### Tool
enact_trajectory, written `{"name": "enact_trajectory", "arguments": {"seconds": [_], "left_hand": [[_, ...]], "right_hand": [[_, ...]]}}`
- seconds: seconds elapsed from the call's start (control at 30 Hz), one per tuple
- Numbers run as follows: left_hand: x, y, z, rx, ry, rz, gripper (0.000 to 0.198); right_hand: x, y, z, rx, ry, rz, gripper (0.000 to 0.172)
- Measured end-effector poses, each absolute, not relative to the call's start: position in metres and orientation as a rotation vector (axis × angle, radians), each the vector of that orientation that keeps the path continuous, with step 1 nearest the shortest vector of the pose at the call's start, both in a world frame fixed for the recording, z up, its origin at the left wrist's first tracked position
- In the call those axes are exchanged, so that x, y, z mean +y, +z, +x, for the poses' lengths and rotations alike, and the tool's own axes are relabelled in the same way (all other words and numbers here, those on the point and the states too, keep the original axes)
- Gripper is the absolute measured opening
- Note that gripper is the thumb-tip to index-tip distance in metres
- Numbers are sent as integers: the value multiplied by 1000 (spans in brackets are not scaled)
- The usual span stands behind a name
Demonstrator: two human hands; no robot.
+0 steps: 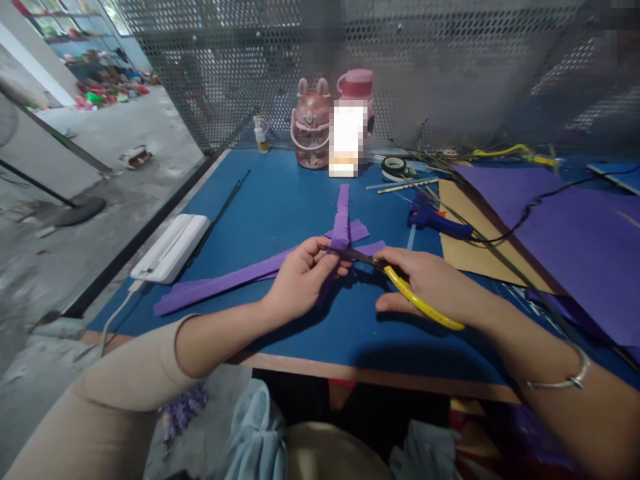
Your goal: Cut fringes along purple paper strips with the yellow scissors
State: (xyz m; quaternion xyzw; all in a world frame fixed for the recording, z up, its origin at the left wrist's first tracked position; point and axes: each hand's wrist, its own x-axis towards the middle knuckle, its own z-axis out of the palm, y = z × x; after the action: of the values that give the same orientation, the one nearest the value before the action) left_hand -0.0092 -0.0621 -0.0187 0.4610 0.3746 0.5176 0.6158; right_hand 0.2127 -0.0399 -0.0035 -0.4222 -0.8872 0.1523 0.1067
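Between the thumb and fingers of my left hand [305,277] is pinched a strip of purple crepe paper [342,217], its free end pointing away from me. Scissors with yellow handles [417,300] are in my right hand [430,283]. Their dark blades reach left to the held strip, close to my left fingertips; whether the blades are apart I cannot tell. Long purple strips [225,283] lie flat on the blue table under and left of my left hand. Short purple pieces [359,231] lie just beyond my fingers.
A white power bank [170,250] with a cable lies left. At the back stand a pink bottle [313,133], a lit phone [346,137] and a small glue bottle [261,135]. Right are green tape [395,167], a blue glue gun [440,220] with a black cord, and purple sheets [550,220].
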Motion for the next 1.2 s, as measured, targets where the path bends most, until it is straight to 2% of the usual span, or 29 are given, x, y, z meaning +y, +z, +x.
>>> {"name": "enact_trajectory", "arguments": {"seconds": [0.17, 0.6, 0.83, 1.1, 1.2], "left_hand": [[-63, -22, -8, 867, 1217, 1157, 15], [-67, -20, -11, 854, 1197, 1358, 21], [-69, -21, -11, 873, 1196, 1340, 18], [-69, -18, -10, 847, 1198, 1295, 20], [-68, -19, -10, 848, 1204, 1271, 19]], "right_hand": [[-38, -9, 211, -2549, 414, -1130, 68], [-39, -10, 203, -2428, 502, -959, 55], [-40, -11, 203, -2383, 514, -983, 51], [-40, -13, 204, -2370, 546, -1028, 39], [-40, -12, 204, -2400, 504, -1022, 52]]}}
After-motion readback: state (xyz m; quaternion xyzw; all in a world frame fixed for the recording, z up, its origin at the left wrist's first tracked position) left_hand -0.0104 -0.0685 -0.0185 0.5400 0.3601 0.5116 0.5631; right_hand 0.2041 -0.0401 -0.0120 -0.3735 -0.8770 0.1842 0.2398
